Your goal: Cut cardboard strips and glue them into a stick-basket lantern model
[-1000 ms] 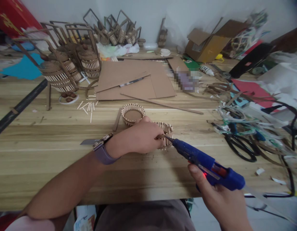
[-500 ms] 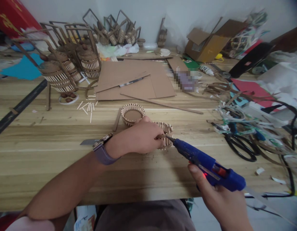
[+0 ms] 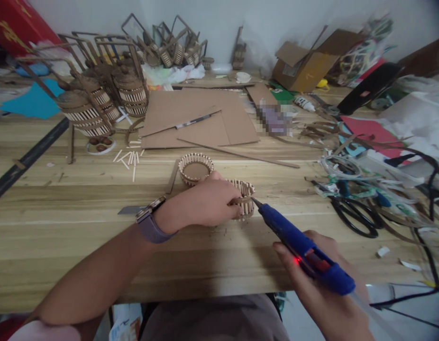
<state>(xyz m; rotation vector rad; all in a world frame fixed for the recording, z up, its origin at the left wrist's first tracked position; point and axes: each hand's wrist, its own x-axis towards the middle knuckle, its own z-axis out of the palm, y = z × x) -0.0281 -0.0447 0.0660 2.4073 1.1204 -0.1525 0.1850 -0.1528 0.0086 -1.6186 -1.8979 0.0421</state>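
Observation:
My left hand point(image 3: 214, 199), wearing a watch, is closed with its fingertips pinching a slatted ring point(image 3: 245, 208) of small light and dark sticks. A brown strip seems to run along the ring at my fingertips; part of the ring is hidden behind the hand. In my right hand point(image 3: 322, 279) is a blue hot glue gun point(image 3: 297, 241) with a red light glowing. Its nozzle points at the ring's right side, at or very near the sticks. Just beyond my left hand stands a round slatted basket point(image 3: 196, 169) with a brown base.
Finished lidded baskets point(image 3: 86, 111) with tall handles stand at the left. Cardboard sheets point(image 3: 201, 99) carry a pen point(image 3: 193, 121). Loose small sticks point(image 3: 129, 158) lie left of the basket. Black-handled scissors point(image 3: 356, 218) and tangled strips clutter the right. A blade point(image 3: 130, 210) pokes out by my watch.
The glue gun's nozzle has shifted slightly right along the ring, and the gun tilts more steeply, its rear end lower. My left hand has barely moved.

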